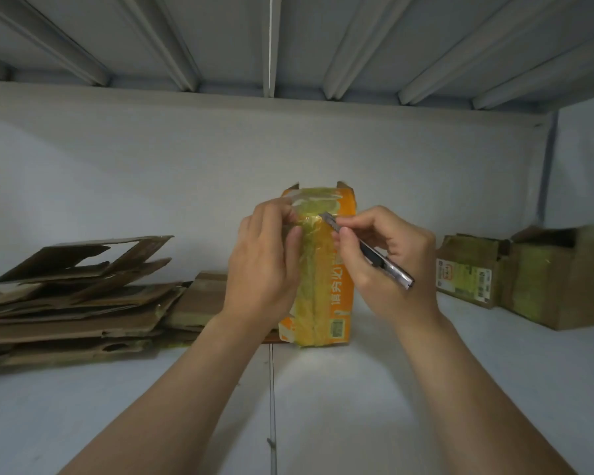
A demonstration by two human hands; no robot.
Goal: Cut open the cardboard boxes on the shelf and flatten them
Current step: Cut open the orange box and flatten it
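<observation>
The upright orange cardboard box (pixel 336 269) wears glossy, wrinkled yellowish tape. The slim utility knife (pixel 374 253) looks metallic. The stack of flattened brown cardboard (pixel 72 303) is matt and rough.

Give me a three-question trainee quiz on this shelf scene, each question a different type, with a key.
1. True or false: the right hand holds the utility knife.
2. Where does the flattened cardboard stack lie relative to the orange box gripped by the left hand? A) to its left B) to its right C) on top of it
3. How many brown boxes stand at the far right?
Key: 1 true; 2 A; 3 two.
</observation>
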